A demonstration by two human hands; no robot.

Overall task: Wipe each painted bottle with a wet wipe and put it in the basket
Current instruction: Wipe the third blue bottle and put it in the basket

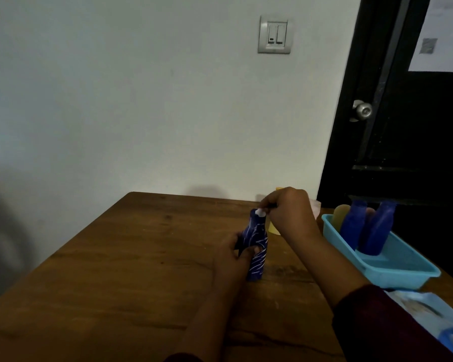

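Observation:
A dark blue painted bottle (258, 254) with white strokes stands upright on the wooden table (120, 270). My left hand (233, 253) grips its body from the left. My right hand (288, 212) pinches a small white wet wipe (260, 212) against the bottle's neck. A light blue basket (400, 276) at the right holds two blue bottles (353, 226) (378, 231) and a yellowish one (341, 214), all leaning toward the back. Behind my right hand a yellow bottle (274, 227) is mostly hidden.
A pale pink object (315, 207) sits by the wall behind my right hand. A light blue wipes pack (429, 312) lies at the near right, next to the basket. A black door (408, 126) stands beyond the table's right side.

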